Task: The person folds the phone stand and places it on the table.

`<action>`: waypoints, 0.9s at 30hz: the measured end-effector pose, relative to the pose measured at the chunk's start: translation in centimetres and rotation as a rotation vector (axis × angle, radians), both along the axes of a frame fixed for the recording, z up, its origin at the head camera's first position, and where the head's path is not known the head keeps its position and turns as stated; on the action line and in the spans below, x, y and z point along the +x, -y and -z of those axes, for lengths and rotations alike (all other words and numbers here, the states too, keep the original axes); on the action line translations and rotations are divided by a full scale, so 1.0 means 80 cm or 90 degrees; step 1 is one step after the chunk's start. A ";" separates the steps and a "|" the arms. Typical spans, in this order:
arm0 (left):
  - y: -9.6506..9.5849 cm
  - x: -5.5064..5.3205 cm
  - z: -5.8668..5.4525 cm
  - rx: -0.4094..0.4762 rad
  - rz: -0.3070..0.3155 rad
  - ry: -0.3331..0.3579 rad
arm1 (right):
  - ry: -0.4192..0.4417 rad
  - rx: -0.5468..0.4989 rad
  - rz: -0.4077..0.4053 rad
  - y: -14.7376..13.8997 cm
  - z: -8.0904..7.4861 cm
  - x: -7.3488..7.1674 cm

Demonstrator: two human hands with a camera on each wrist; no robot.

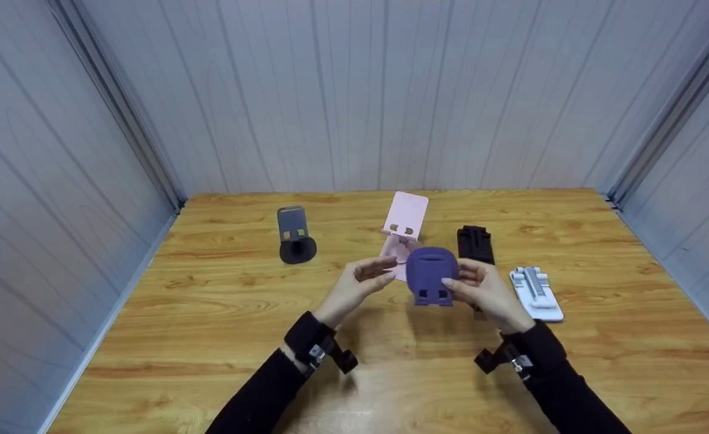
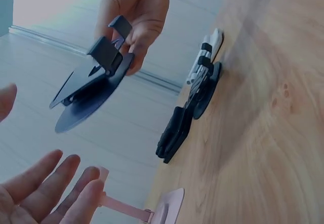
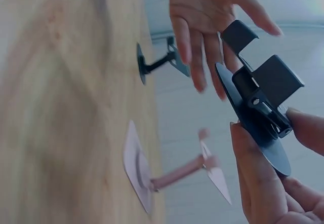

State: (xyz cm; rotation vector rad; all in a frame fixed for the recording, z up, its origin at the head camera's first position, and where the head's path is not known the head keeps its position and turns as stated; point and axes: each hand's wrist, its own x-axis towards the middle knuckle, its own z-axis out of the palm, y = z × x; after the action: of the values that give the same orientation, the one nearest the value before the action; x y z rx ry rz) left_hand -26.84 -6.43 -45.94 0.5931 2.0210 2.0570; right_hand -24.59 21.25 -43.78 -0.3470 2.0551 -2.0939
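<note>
Stand [image 1: 431, 274], purple, sits between right hand's [image 1: 488, 294] thumb and fingers, pinched at its edge. Left hand [image 1: 351, 290] holds nothing, fingers loosely spread, just beside it, not touching. One-sided pinch could let it twist or slip. Pink stand [image 1: 407, 212], just beyond left fingertips, might get knocked if hands dip. No containers seen.

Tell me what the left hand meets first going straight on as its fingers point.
The left hand would probably meet the purple stand in the right hand, though depth is unclear.
</note>
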 end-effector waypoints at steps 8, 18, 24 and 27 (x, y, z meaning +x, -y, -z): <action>0.009 -0.004 -0.006 -0.062 -0.028 -0.055 | 0.003 -0.010 0.078 -0.049 -0.021 -0.013; 0.019 -0.009 -0.007 -0.161 -0.074 -0.145 | -0.005 0.017 0.158 -0.117 -0.033 -0.044; 0.026 -0.012 -0.009 -0.271 -0.140 -0.259 | 0.001 0.110 0.170 -0.141 -0.033 -0.062; 0.028 -0.016 -0.008 -0.303 -0.163 -0.318 | 0.007 0.143 0.178 -0.151 -0.032 -0.069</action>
State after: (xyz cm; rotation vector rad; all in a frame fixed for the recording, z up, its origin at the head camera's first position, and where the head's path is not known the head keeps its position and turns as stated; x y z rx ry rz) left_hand -28.10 -8.71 -45.28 0.8436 2.8801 1.5390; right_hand -30.15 33.32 -41.25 -0.0132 2.4203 -1.9683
